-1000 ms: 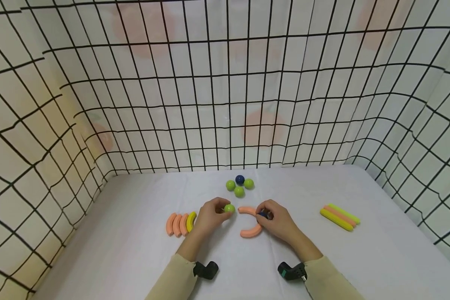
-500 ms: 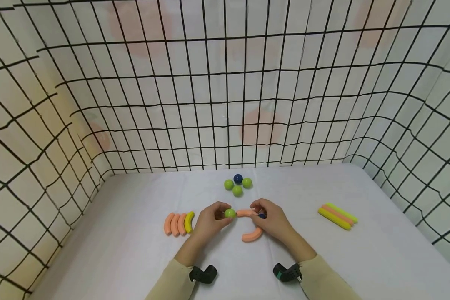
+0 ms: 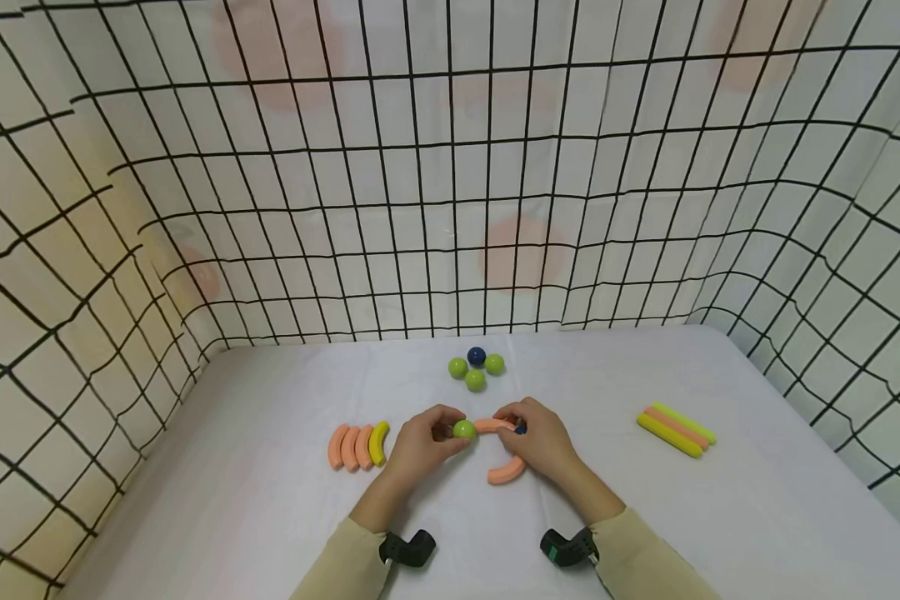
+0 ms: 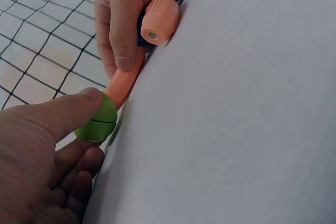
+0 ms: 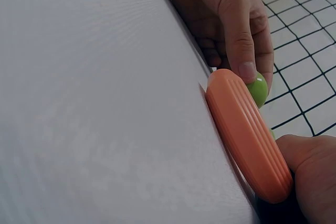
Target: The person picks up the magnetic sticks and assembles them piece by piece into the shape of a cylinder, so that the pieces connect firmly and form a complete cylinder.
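Observation:
My left hand [image 3: 423,442] pinches a glossy green ball [image 3: 464,430] between thumb and fingers. The ball meets the left end of a curved orange rod [image 3: 486,425]; in the left wrist view this rod [image 4: 125,83] runs from the ball into the other hand's fingers. My right hand [image 3: 542,442] grips that rod near its right end, beside a dark blue ball [image 3: 521,430] that the fingers mostly cover. A second curved orange rod [image 3: 504,474] extends from the blue ball toward the near side. Close up, the right wrist view shows its ribbed surface [image 5: 249,137].
Behind the hands sit a dark blue ball [image 3: 476,357] and several green balls [image 3: 475,381]. Curved orange rods [image 3: 349,448] and a yellow one [image 3: 377,443] lie in a row at left. Straight rods [image 3: 671,433] lie at right. A black-gridded white curtain [image 3: 450,183] surrounds the white table.
My left hand has brought the green ball against the orange rod's end. The right hand has shifted left with the rods, and its fingers have moved from the blue ball onto the far rod.

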A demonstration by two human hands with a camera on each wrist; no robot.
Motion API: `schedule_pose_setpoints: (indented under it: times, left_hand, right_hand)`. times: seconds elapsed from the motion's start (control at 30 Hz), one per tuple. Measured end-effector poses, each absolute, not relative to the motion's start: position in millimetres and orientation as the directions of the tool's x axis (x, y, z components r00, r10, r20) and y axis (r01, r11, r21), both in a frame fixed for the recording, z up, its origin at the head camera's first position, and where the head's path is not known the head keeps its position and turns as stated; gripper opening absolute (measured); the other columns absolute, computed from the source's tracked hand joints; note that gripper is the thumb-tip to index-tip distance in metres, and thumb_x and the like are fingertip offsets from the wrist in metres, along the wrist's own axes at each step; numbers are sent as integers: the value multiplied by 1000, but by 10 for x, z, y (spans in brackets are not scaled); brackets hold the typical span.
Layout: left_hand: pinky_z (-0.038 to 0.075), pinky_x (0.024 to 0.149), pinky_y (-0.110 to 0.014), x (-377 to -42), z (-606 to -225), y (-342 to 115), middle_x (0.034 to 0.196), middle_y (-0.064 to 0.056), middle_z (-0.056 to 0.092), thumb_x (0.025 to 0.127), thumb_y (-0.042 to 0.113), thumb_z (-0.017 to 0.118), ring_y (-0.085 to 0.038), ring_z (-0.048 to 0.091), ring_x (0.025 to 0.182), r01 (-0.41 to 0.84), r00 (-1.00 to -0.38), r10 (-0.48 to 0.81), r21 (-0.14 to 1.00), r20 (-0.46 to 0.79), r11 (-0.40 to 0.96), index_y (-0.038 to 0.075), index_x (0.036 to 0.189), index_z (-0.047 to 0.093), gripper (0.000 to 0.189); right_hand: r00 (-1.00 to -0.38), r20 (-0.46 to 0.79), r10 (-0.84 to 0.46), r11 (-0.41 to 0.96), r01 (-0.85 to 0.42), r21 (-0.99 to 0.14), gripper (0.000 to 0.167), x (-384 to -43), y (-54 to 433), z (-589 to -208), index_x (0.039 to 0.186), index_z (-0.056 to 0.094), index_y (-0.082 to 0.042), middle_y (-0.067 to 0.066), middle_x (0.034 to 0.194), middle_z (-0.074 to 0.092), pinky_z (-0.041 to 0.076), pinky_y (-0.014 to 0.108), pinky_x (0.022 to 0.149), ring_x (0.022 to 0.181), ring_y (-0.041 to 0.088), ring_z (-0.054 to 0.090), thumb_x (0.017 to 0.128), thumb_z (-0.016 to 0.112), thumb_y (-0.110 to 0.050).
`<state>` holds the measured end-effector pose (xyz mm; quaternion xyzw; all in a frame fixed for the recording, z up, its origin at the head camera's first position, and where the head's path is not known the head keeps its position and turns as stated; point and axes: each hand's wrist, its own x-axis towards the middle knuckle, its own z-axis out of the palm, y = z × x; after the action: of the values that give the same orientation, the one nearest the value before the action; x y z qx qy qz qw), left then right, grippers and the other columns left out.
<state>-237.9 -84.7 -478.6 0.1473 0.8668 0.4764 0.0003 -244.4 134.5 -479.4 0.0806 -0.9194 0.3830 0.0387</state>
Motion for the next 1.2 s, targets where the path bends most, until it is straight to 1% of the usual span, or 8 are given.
schedule_pose_setpoints:
  times: [0.47, 0.67, 0.9, 1.07, 1.2]
  left_hand:
    - [47, 71, -19, -2369, -4818, -833, 101, 1, 70, 85, 24, 80, -9, 56, 82, 270, -956, 241, 826, 169, 495, 17, 115, 69, 32]
    - [47, 73, -19, -2363, -4821, -810, 98, 1, 68, 85, 21, 80, -10, 58, 84, 281, -955, 233, 815, 184, 506, 17, 115, 69, 32]
    - [48, 74, -20, -2368, -4809, -802, 96, 2, 68, 85, 22, 80, -10, 59, 86, 294, -952, 237, 796, 195, 529, 18, 115, 69, 33]
    - [48, 76, -22, -2361, -4807, -805, 97, 2, 68, 85, 22, 80, -11, 59, 88, 289, -953, 234, 799, 191, 527, 18, 115, 69, 32]
    - [47, 75, -21, -2351, -4821, -809, 98, 2, 68, 86, 22, 80, -12, 59, 89, 279, -956, 231, 803, 180, 527, 18, 116, 68, 33]
  right_hand:
    - [-981, 162, -106, 697, -189, -691, 16, -2429, 1340, -4820, 103, 74, -16, -2, 91, 61, 41, 27, 70, 81, 12, 51, 86, 75, -18]
    - [-980, 180, -86, 701, -188, -688, 16, -2420, 1329, -4809, 102, 73, -15, -1, 90, 60, 42, 26, 71, 81, 12, 51, 87, 75, -17]
    - [-975, 205, -83, 698, -203, -686, 16, -2414, 1327, -4793, 102, 73, -15, -1, 90, 59, 41, 25, 69, 80, 12, 50, 87, 75, -16]
    - [-975, 182, -127, 686, -218, -694, 19, -2401, 1369, -4775, 108, 71, -18, -2, 93, 59, 42, 26, 70, 82, 12, 50, 89, 73, -18]
    - [-959, 165, -231, 677, -280, -681, 25, -2400, 1486, -4781, 115, 67, -21, -5, 101, 59, 44, 25, 74, 87, 9, 51, 90, 73, -22]
